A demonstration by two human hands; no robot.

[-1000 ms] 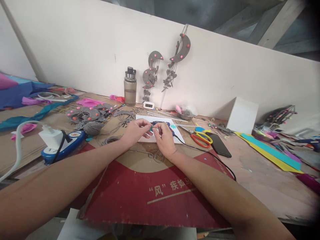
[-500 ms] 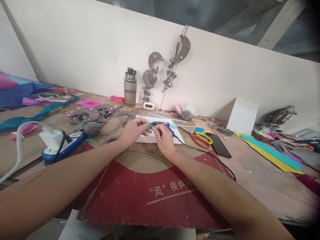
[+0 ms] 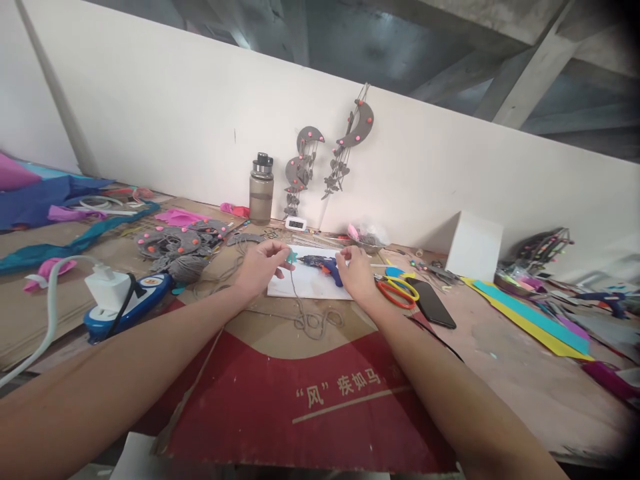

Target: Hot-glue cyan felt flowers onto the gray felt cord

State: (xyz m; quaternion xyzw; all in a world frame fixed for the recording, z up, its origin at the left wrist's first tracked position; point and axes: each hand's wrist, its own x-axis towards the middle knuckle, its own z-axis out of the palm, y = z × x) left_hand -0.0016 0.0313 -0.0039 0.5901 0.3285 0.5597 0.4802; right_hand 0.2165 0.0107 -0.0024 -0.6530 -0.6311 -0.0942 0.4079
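A small teal star cut-out [image 3: 293,257] sits at the fingertips of the left hand [image 3: 263,267], over the left part of a white paper sheet [image 3: 290,288]. Thumb and forefinger are closed on its edge, the other fingers loosely curled. Grey yarn [image 3: 302,308] hangs below the star and ends in loops on the printed cardboard [image 3: 260,407]. The blue hot-glue gun [image 3: 320,264] lies on the paper, nozzle towards the star; its handle is just beside the right hand [image 3: 357,273], whose fingers are bent with the tips close together (whether they grip anything, I cannot tell). Good handling here likely means pinching only the star's rim, keeping skin and yarn off the nozzle, and letting the strand hang untwisted. Farther right lie scissors [image 3: 399,291] and a black phone [image 3: 431,305].
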